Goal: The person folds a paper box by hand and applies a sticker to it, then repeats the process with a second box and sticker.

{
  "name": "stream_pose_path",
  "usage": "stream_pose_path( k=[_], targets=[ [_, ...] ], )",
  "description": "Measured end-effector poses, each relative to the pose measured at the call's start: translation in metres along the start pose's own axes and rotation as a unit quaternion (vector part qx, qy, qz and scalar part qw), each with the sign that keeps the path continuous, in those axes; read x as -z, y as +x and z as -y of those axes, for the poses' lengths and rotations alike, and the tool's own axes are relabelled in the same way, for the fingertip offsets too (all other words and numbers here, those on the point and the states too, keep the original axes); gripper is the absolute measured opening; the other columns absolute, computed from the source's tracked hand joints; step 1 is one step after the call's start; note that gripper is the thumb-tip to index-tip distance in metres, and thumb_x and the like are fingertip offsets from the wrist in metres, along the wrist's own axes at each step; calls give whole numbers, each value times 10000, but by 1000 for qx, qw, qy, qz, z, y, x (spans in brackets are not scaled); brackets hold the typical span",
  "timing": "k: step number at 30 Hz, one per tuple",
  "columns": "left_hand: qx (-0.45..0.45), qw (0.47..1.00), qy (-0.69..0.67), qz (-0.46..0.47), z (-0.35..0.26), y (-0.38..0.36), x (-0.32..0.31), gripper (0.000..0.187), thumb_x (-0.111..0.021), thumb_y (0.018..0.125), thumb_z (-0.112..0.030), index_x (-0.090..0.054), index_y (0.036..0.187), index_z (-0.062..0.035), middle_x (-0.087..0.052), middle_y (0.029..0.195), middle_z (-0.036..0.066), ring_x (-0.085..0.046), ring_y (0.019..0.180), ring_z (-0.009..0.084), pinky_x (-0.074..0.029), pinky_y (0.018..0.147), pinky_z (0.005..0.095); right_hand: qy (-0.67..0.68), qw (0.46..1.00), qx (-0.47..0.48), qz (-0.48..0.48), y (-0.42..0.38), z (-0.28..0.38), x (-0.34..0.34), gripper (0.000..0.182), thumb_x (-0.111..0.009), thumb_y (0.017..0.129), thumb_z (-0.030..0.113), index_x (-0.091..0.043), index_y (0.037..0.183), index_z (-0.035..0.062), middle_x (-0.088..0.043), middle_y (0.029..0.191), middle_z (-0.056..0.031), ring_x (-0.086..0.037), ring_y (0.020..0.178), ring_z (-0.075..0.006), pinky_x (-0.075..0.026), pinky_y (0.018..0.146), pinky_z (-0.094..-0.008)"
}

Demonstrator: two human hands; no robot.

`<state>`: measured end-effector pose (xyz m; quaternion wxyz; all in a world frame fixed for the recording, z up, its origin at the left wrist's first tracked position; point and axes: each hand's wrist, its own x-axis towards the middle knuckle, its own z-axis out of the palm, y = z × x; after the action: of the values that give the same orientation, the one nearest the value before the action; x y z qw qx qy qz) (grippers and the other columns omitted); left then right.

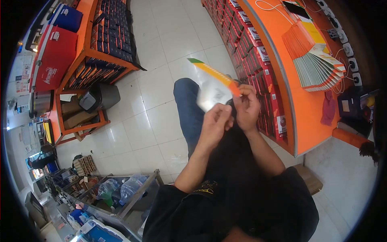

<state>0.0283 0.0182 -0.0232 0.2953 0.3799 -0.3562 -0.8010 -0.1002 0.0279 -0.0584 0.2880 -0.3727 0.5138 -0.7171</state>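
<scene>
A thin packet (213, 86) with a shiny silver-white face and a green, yellow and orange edge is held up above my lap, slightly blurred. My left hand (218, 123) pinches its lower edge between thumb and fingers. At the orange corner, the fingers of my right hand (246, 105) are closed on the same packet. Both hands are close together, almost touching. On the orange counter (282, 72) to the right lies a fanned stack of orange and white packets (318, 66).
Red boxes (258, 60) fill the shelves under the right counter; a phone (296, 9) and cables lie on top. To the left are a red cooler (54, 58), dark boxes (111, 36) and a grey bin (100, 97). A cart with plastic bottles (131, 187) stands lower left.
</scene>
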Motion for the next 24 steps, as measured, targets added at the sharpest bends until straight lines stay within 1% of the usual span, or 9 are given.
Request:
stream_pose_path(
  k=[4, 6, 9, 11, 13, 14, 16, 18, 24],
  targets=[
    [-129, 989, 6, -68, -34, 2, -6, 282, -572, 1008, -288, -526, 1135, -41, -568, 928, 29, -564, 741, 112, -447, 596, 237, -277, 923, 250, 97, 10, 18, 5, 186, -708, 792, -15, -619, 946, 40, -617, 967, -90, -596, 935, -251, -440, 821, -356],
    [-166, 969, 149, -109, -39, 12, -2, 317, -589, 1000, -277, -531, 1181, -24, -615, 974, 46, -606, 774, 99, -471, 584, 209, -277, 918, 262, 106, 8, 19, 3, 217, -720, 754, -18, -623, 937, 49, -616, 957, -86, -590, 919, -290, -433, 843, -385],
    [-150, 968, 147, -139, -49, 7, 2, 199, -662, 940, -124, -601, 1063, 21, -676, 927, 73, -637, 803, 90, -491, 625, 221, -254, 929, 245, 111, 10, 17, 3, 171, -704, 791, -12, -621, 936, 26, -617, 953, -96, -594, 911, -273, -442, 821, -363],
    [-144, 965, 152, -156, -47, 5, 6, 155, -692, 907, -54, -635, 1000, 55, -691, 914, 84, -632, 801, 88, -508, 701, 240, -144, 979, 110, 98, 7, 13, 9, 106, -675, 853, 5, -617, 942, -5, -616, 983, -100, -589, 901, -213, -445, 787, -310],
    [-352, 861, 321, -178, -36, 10, 15, 66, -733, 826, 31, -679, 864, 23, -698, 861, 86, -656, 816, 134, -513, 711, 266, -102, 990, 55, 83, 4, 20, 6, 85, -659, 880, 21, -615, 942, -16, -613, 997, -99, -578, 900, -180, -441, 770, -283],
    [-352, 862, 321, -176, -31, 14, 18, 66, -733, 826, 31, -679, 864, 23, -698, 861, 86, -656, 816, 134, -513, 711, 266, -58, 996, 4, 71, 3, 23, 4, 80, -644, 908, 37, -613, 943, -27, -610, 1012, -98, -567, 900, -148, -437, 754, -257],
    [-508, 753, 401, -124, -28, 21, 19, 68, -720, 820, 77, -691, 857, 28, -719, 904, 108, -670, 868, 178, -518, 763, 284, -48, 996, 0, 71, 4, 31, -2, 89, -645, 920, 57, -623, 949, -24, -604, 1024, -87, -548, 900, -115, -430, 742, -237],
    [-495, 763, 401, -109, -21, 19, 15, 109, -696, 823, 105, -694, 899, 27, -716, 951, 129, -668, 892, 219, -512, 832, 326, -56, 996, 6, 68, 7, 46, -8, 90, -652, 912, 62, -634, 946, -20, -606, 1006, -92, -565, 890, -138, -443, 748, -248],
    [-318, 934, 136, -89, -9, 14, 20, 134, -661, 875, 76, -678, 1007, 55, -705, 999, 114, -660, 930, 158, -506, 853, 286, -172, 971, 28, 161, 21, 64, -2, 99, -680, 879, 74, -658, 929, -9, -619, 998, -109, -608, 886, -184, -478, 767, -282]
  ],
)
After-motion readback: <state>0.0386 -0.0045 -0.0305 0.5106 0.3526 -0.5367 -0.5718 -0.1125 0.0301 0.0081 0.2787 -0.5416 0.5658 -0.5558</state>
